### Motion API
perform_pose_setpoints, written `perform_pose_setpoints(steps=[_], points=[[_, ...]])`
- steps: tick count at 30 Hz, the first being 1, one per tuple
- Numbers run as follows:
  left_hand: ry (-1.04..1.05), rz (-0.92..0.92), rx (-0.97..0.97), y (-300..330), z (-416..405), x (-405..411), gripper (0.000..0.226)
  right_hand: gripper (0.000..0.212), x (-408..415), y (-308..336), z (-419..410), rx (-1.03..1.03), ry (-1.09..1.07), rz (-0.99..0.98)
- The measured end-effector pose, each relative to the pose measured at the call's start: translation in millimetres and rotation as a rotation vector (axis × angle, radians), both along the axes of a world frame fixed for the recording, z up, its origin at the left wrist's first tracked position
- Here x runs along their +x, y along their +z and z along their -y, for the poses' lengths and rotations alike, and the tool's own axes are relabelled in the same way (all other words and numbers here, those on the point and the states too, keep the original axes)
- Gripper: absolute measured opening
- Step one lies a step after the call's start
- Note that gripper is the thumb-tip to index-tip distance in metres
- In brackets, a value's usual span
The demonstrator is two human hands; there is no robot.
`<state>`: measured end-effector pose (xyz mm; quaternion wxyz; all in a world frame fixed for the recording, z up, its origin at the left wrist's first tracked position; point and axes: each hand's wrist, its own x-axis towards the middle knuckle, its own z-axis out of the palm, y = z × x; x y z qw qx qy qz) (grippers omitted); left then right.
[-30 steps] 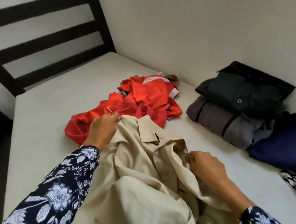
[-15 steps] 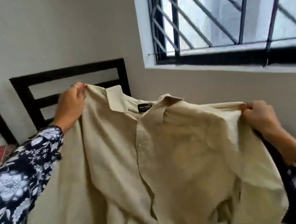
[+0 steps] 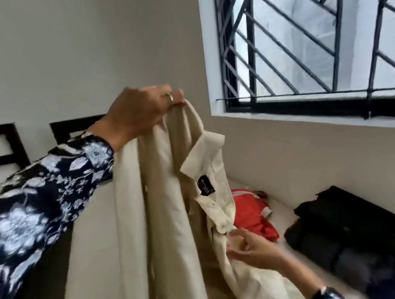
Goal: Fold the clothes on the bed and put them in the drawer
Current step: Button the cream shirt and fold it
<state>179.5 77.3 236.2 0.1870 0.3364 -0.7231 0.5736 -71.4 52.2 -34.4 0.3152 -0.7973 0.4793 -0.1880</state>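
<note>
- The bed (image 3: 97, 237), pale-covered, runs along the wall under the barred window (image 3: 314, 33); its bare stretch lies to the left of the hanging shirt, and its right edge meets the wall.
- The cream shirt (image 3: 170, 215) hangs lengthwise above the bed, held up by one shoulder, its long folds dropping out of view at the bottom, its collar tipped toward the window side.
- A stack of folded dark clothes (image 3: 347, 225) sits on the bed to the right of the shirt, close against the wall.
- An unfolded red garment (image 3: 250, 215) lies on the bed just behind the shirt, between it and the dark stack.
- The left hand (image 3: 141, 114), a ring on one finger, pinches the shirt's top edge high over the bed, fingers curled tight round the cloth.
- The right hand (image 3: 252, 247) sits low at the shirt's right edge, palm up, fingers loosely curled and touching the fabric; whether it has a real grip I cannot tell.
- A small black label (image 3: 205, 186) sits inside the collar; its pale writing is too blurred to read.
</note>
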Motion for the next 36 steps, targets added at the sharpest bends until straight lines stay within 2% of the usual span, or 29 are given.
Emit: perform_pose_setpoints(steps=[3, 6, 10, 13, 15, 18, 20, 22, 25, 29, 31, 33, 35, 36], points=[[0.024, 0.023, -0.009, 3, -9, 7, 0.010, 0.014, 44, -15, -34, 0.051, 0.058, 0.150], [0.078, -0.020, -0.021, 0, -19, 21, 0.013, 0.033, 73, -24, -63, 0.076, -0.039, 0.368], [0.123, -0.086, -0.031, -6, -24, 32, 0.015, 0.027, 90, -25, -98, -0.024, -0.101, 0.550], [0.127, -0.062, -0.040, -9, -22, 34, 0.012, 0.017, 98, -28, -91, -0.115, -0.132, 0.488], [0.111, -0.056, -0.028, -11, -24, 32, 0.012, 0.007, 93, -26, -68, -0.067, -0.193, 0.471], [0.098, -0.061, -0.019, -14, -25, 41, 0.018, 0.031, 55, -9, -25, -0.069, -0.274, 0.341], [0.091, -0.080, -0.014, -15, -27, 57, 0.033, 0.027, 18, 22, -1, -0.124, -0.384, 0.325], [0.081, -0.091, 0.008, -20, -29, 70, 0.037, 0.025, -20, 66, 18, -0.262, -0.475, 0.359], [0.059, -0.070, 0.101, -24, -28, 76, 0.046, 0.023, -56, 146, 33, -0.477, -0.495, 0.374], [0.047, -0.009, 0.151, 7, -19, 80, 0.044, 0.030, -90, 255, 48, -0.554, -0.486, 0.439], [0.083, -0.057, 0.094, 39, -18, 76, 0.050, 0.023, -96, 305, 42, -0.675, -0.472, 0.529], [0.154, -0.206, 0.052, 72, -21, 67, 0.054, 0.020, -91, 343, 27, -0.865, -0.504, 0.563], [0.223, -0.367, 0.071, 90, -25, 61, 0.047, 0.028, -79, 356, 9, -0.911, -0.392, 0.461], [0.263, -0.373, 0.100, 91, -28, 58, 0.041, 0.033, -76, 348, 0, -0.867, -0.318, 0.251]])
